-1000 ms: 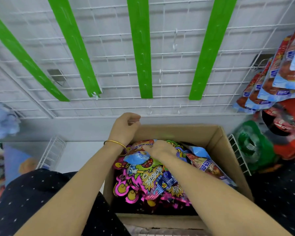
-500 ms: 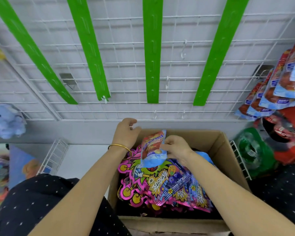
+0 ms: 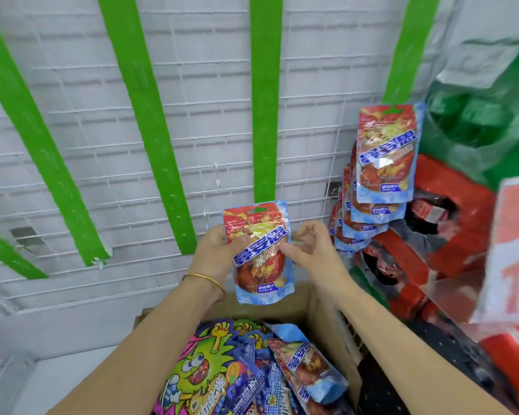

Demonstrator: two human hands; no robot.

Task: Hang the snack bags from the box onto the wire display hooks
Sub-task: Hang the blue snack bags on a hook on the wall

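Left grip (image 3: 214, 253) clamped on snack bag (image 3: 261, 274), thumb pressed across front. Right grip (image 3: 310, 250) at bag's rt edge: thumb tip touching it, fingers curled alongside; real pinch or not, can't tell. Bag upright, held above cardboard box (image 3: 309, 298), in front of wire grid (image 3: 72, 139), top just under ctr green strip (image 3: 264, 115). Loose bags (image 3: 307, 369) piled in box. Hung bags (image 3: 384, 157) overlapping at far rt.
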